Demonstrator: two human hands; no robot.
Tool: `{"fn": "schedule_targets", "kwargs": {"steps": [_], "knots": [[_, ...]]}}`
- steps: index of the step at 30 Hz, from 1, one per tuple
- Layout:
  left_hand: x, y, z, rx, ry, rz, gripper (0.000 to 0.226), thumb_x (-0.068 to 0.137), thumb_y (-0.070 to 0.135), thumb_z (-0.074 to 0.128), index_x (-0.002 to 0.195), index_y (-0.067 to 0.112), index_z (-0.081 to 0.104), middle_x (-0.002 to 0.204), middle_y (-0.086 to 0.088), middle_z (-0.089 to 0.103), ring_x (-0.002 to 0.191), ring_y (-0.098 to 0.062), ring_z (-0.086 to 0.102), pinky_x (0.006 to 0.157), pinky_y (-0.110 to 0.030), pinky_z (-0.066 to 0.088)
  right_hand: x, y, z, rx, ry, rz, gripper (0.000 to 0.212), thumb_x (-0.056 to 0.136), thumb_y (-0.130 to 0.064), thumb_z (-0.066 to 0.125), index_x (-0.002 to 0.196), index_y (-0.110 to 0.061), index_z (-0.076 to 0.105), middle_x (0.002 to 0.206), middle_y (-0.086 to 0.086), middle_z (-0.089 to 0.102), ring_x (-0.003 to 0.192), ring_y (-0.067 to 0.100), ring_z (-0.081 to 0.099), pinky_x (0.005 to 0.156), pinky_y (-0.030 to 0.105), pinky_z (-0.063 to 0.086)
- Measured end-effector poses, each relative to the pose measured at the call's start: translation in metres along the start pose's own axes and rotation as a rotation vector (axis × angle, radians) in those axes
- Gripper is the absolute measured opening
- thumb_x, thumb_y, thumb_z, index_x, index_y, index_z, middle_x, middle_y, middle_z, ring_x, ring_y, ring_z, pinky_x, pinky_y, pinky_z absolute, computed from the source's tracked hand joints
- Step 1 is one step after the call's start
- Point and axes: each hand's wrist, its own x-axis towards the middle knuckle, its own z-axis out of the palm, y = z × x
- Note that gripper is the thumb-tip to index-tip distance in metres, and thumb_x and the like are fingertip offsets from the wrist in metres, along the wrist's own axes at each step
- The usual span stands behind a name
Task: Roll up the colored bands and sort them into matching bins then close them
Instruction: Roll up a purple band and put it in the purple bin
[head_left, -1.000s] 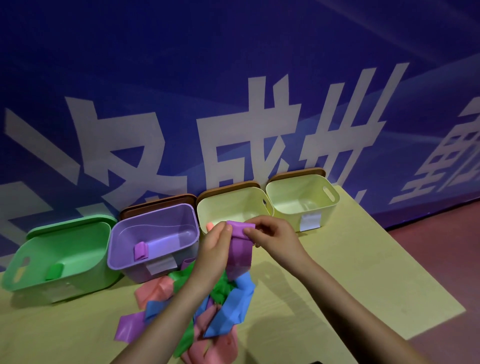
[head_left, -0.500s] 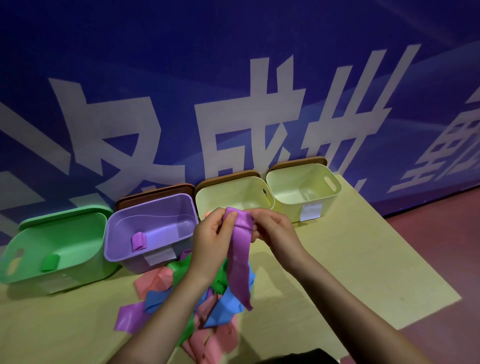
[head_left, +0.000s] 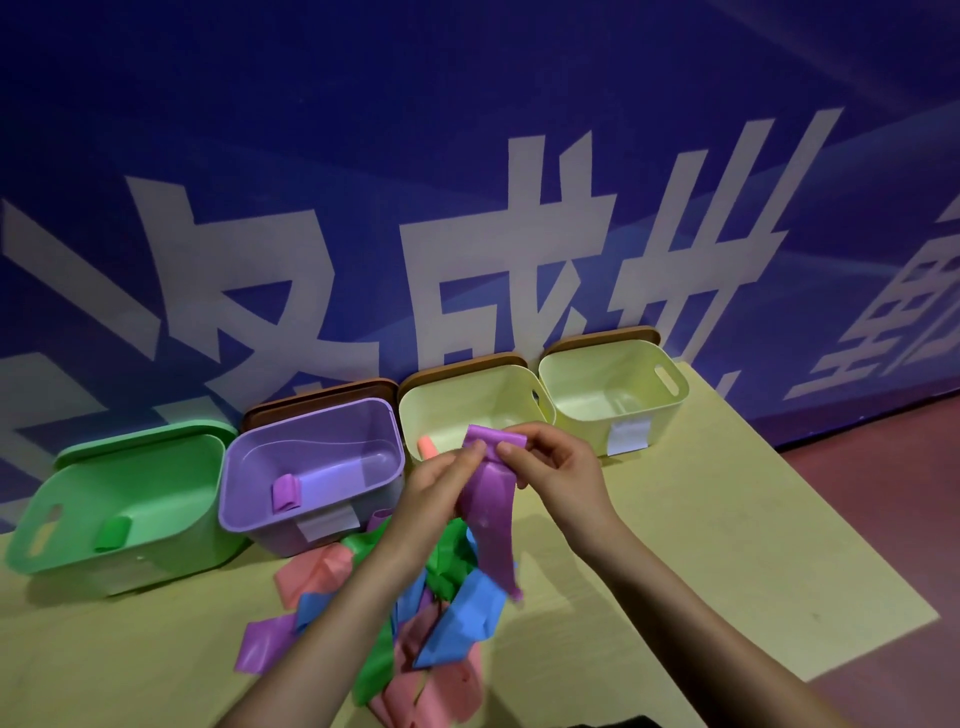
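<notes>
Both hands meet above the table, pinching the top end of one purple band (head_left: 491, 512): the left hand (head_left: 434, 488) grips it from the left with thumb and fingers, the right hand (head_left: 553, 470) curls its fingers round the folded upper edge, and the rest of the band hangs down loose between the wrists. Below it lies a tangled pile of bands (head_left: 415, 618) in pink, blue, green and purple on the yellow table (head_left: 701, 545). Behind the pile four open bins stand in a row against a blue wall with white characters (head_left: 467, 260). The green bin (head_left: 124, 506) at the left holds a rolled green band (head_left: 111, 534); the purple bin (head_left: 311, 462) beside it holds a rolled purple band (head_left: 287, 492). The next cream bin (head_left: 467, 400) shows a pink roll (head_left: 427, 447) just behind the left hand, and the far cream bin (head_left: 613, 384) stands at the right end. Brown lids (head_left: 322, 397) lean behind the three right-hand bins.
</notes>
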Motion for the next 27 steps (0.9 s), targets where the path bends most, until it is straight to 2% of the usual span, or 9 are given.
{"fn": "schedule_targets", "kwargs": {"steps": [3,6,9,13,17,19,23,25,27], "knots": [[0.001,-0.003,0.004,0.092,-0.011,0.008,0.03,0.097,0.025,0.05,0.081,0.02,0.074,0.081,-0.002,0.073,0.08,-0.022,0.065,0.075,-0.034,0.05,0.003,0.001,0.0,0.01,0.022,0.008,0.004,0.086,0.003,0.064,0.085,0.001,0.067,0.056,-0.009,0.059,0.052,0.002,0.051,0.053,0.015,0.042],[0.002,-0.002,0.008,0.136,0.057,0.058,0.024,0.097,0.018,0.05,0.088,0.003,0.066,0.077,-0.007,0.062,0.076,-0.02,0.054,0.068,-0.029,0.04,0.008,0.004,-0.001,-0.049,0.04,-0.031,0.012,0.084,0.001,0.067,0.081,-0.011,0.07,0.065,-0.005,0.063,0.06,0.008,0.054,0.059,0.023,0.044],[0.003,-0.002,0.011,0.071,0.118,0.032,0.023,0.099,0.016,0.047,0.084,0.011,0.064,0.079,-0.008,0.059,0.077,-0.02,0.052,0.068,-0.031,0.038,0.009,0.006,-0.002,-0.228,0.055,-0.203,0.015,0.082,-0.002,0.07,0.084,-0.017,0.072,0.074,-0.005,0.065,0.068,0.006,0.055,0.064,0.02,0.043],[0.003,0.001,0.01,-0.2,0.069,-0.05,0.036,0.1,0.028,0.036,0.091,0.013,0.068,0.084,-0.007,0.069,0.079,-0.018,0.063,0.067,-0.028,0.048,0.009,0.005,-0.01,-0.543,0.01,-0.548,0.017,0.081,-0.003,0.07,0.096,-0.011,0.074,0.079,-0.002,0.061,0.07,0.004,0.054,0.065,0.015,0.044],[0.005,0.001,0.007,-0.251,0.006,-0.042,0.043,0.085,0.043,0.047,0.093,0.006,0.067,0.086,-0.013,0.065,0.077,-0.017,0.061,0.068,-0.027,0.046,0.012,0.004,-0.019,-0.665,-0.124,-0.658,0.02,0.083,-0.007,0.066,0.102,-0.011,0.074,0.085,0.003,0.061,0.076,0.01,0.057,0.068,0.02,0.048],[0.006,-0.002,0.008,-0.218,-0.009,-0.018,0.034,0.084,0.036,0.053,0.089,0.009,0.071,0.088,-0.015,0.062,0.079,-0.018,0.059,0.07,-0.03,0.043,0.013,-0.001,-0.024,-0.698,-0.203,-0.637,0.021,0.086,-0.016,0.063,0.103,-0.013,0.074,0.088,0.001,0.061,0.08,0.011,0.058,0.07,0.023,0.048],[0.009,-0.007,0.012,-0.2,0.01,-0.026,0.024,0.097,0.017,0.047,0.096,0.013,0.071,0.095,-0.013,0.069,0.092,-0.025,0.06,0.084,-0.037,0.043,0.012,-0.012,-0.038,-0.565,-0.343,-0.414,0.026,0.087,-0.01,0.059,0.109,-0.014,0.073,0.099,0.0,0.06,0.092,0.01,0.059,0.08,0.022,0.047],[0.011,-0.008,0.014,-0.135,0.024,-0.002,0.02,0.097,0.018,0.05,0.098,0.017,0.07,0.099,-0.01,0.071,0.096,-0.028,0.061,0.089,-0.038,0.043,0.009,-0.015,-0.039,-0.417,-0.317,-0.277,0.027,0.089,-0.011,0.058,0.112,-0.018,0.07,0.103,0.001,0.061,0.097,0.008,0.058,0.082,0.017,0.045],[0.012,-0.009,0.015,-0.047,0.013,0.035,0.019,0.097,0.021,0.052,0.099,0.022,0.071,0.104,-0.009,0.072,0.102,-0.029,0.064,0.093,-0.043,0.044,0.008,-0.014,-0.035,-0.278,-0.21,-0.143,0.031,0.09,-0.014,0.063,0.119,-0.025,0.064,0.101,0.0,0.062,0.092,0.005,0.059,0.079,0.017,0.047]]}}
